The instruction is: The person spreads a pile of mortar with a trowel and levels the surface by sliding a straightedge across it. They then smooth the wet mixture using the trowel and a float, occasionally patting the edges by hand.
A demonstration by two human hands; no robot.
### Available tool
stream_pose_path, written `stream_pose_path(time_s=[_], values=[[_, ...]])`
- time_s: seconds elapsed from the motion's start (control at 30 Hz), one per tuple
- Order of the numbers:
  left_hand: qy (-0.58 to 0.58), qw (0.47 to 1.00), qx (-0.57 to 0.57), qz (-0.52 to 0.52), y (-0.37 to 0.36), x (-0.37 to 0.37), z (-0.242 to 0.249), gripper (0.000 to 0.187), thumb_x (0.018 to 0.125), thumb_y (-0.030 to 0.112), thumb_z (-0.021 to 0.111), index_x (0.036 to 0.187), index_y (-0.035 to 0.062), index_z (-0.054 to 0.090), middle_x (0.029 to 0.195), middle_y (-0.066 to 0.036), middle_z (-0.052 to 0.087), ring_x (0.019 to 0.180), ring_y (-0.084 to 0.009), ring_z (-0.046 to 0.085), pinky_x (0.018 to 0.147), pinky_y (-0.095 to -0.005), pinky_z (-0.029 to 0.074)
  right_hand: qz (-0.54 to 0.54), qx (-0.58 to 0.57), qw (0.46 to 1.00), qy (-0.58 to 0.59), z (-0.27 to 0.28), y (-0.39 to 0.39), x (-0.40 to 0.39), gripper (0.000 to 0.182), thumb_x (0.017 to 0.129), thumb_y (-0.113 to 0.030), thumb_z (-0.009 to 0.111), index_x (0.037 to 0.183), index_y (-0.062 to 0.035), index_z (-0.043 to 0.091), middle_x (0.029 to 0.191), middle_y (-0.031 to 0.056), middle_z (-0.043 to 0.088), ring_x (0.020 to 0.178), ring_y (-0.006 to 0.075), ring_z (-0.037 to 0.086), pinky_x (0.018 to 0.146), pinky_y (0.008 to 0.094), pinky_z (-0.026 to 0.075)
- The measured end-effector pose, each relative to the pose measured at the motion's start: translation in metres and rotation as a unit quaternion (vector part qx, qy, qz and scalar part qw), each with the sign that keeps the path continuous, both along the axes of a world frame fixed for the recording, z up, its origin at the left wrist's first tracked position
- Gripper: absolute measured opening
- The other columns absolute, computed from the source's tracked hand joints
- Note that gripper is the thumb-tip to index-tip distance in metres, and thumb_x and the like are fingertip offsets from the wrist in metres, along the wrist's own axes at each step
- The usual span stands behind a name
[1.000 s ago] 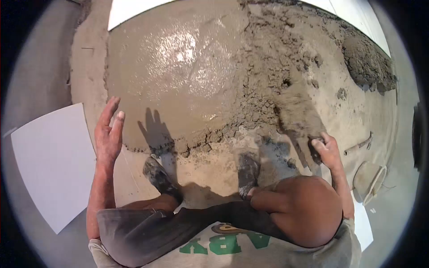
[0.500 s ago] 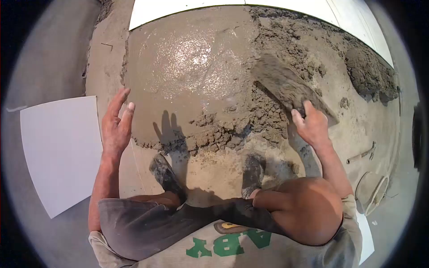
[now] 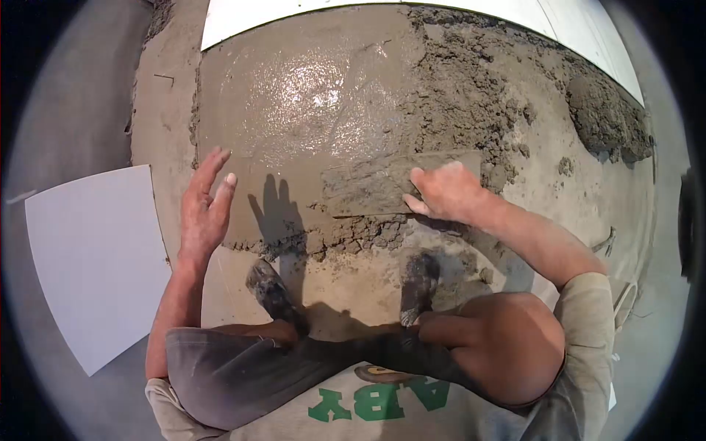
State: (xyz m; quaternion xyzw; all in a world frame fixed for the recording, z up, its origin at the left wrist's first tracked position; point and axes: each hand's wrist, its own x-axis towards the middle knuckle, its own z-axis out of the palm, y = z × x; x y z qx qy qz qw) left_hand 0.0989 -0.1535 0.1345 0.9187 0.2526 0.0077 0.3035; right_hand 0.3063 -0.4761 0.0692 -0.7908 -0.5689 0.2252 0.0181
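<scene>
My right hand (image 3: 450, 192) grips a long, flat float (image 3: 364, 187) caked with grey mortar. The float lies across the near edge of the wet, shiny mortar bed (image 3: 294, 110), beside a ridge of crumbly mortar (image 3: 360, 234). My left hand (image 3: 206, 212) is raised off to the left with fingers apart, holding nothing. Its shadow falls on the bed's near left corner. The float's handle is hidden beneath my right hand.
A large white tile (image 3: 95, 264) lies at the left. Laid white tiles (image 3: 294, 10) border the far side. Rough mortar (image 3: 463, 81) and a darker heap (image 3: 607, 121) are at the right. A hammer-like tool (image 3: 606, 241) lies near my right arm. My feet stand close to the mortar.
My right hand has swung the float leftward and nearer, from the rough mortar on the right to the near edge of the smooth bed. My left hand has shifted slightly right.
</scene>
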Motion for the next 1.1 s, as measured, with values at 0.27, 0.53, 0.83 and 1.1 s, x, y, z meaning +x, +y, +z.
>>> stream_pose_path(time_s=[0.27, 0.53, 0.83, 1.1], values=[[0.012, 1.000, -0.001, 0.001, -0.001, 0.010, 0.004, 0.043, 0.095, 0.028, 0.054, 0.132, 0.0062, 0.054, 0.144, -0.018, 0.043, 0.135, -0.0313, 0.038, 0.111, -0.0427, 0.030, -0.036, -0.032, 0.997, -0.053, -0.017, 0.003, 0.025, 0.045, 0.091, -0.045, 0.054, 0.091, -0.0004, 0.055, 0.062, 0.0137, 0.063, 0.062, 0.0305, 0.066, 0.058, 0.0431, 0.053], [-0.031, 0.999, -0.004, 0.040, 0.022, -0.023, 0.008, 0.043, 0.094, 0.025, 0.054, 0.132, 0.0054, 0.053, 0.138, -0.018, 0.049, 0.133, -0.0306, 0.042, 0.111, -0.0410, 0.031, -0.193, -0.057, 0.969, -0.141, -0.016, -0.026, 0.034, 0.046, 0.088, -0.049, 0.057, 0.092, -0.0031, 0.053, 0.062, 0.0165, 0.063, 0.063, 0.0359, 0.065, 0.058, 0.0445, 0.053], [-0.095, 0.983, -0.158, 0.024, 0.080, -0.030, -0.028, 0.044, 0.093, 0.021, 0.056, 0.132, 0.0016, 0.052, 0.138, -0.019, 0.048, 0.131, -0.0285, 0.044, 0.109, -0.0392, 0.034, -0.455, -0.023, 0.890, -0.024, 0.047, -0.049, 0.001, 0.052, 0.087, -0.046, 0.060, 0.095, 0.0056, 0.055, 0.086, 0.0291, 0.063, 0.085, 0.0414, 0.063, 0.076, 0.0457, 0.050], [-0.132, 0.968, -0.213, 0.008, 0.090, -0.012, -0.039, 0.042, 0.094, 0.023, 0.053, 0.132, 0.0035, 0.053, 0.142, -0.017, 0.045, 0.134, -0.0291, 0.040, 0.110, -0.0395, 0.032, -0.732, 0.129, 0.606, 0.285, -0.006, 0.018, -0.063, 0.031, 0.081, -0.013, 0.060, 0.106, 0.0030, 0.049, 0.074, 0.0123, 0.058, 0.046, 0.0202, 0.055, 0.043, 0.0361, 0.046]])
